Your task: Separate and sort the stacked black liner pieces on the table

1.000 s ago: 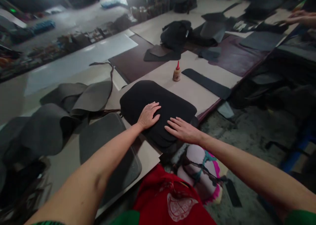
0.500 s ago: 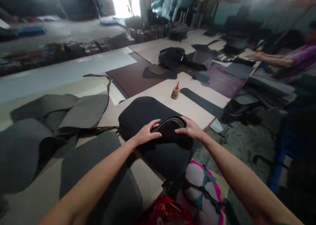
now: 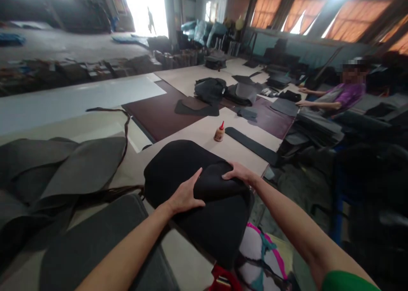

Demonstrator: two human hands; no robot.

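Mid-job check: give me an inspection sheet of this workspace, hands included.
Surface: pale table, with a maroon sheet across part of it.
Things: black sheets stacked, top one bent up between the hands; red-tipped bottle stands just beyond.
Clutter: loose grey sheets at left; dark heap farther back.
Hands: left hand spread against the bent sheet; right hand at its far right edge, firmness of grip unclear.
Cables: nothing seen; the thin winding strip looks like trimming.
Surroundings: person in purple at the table's right side; bright doorway behind.
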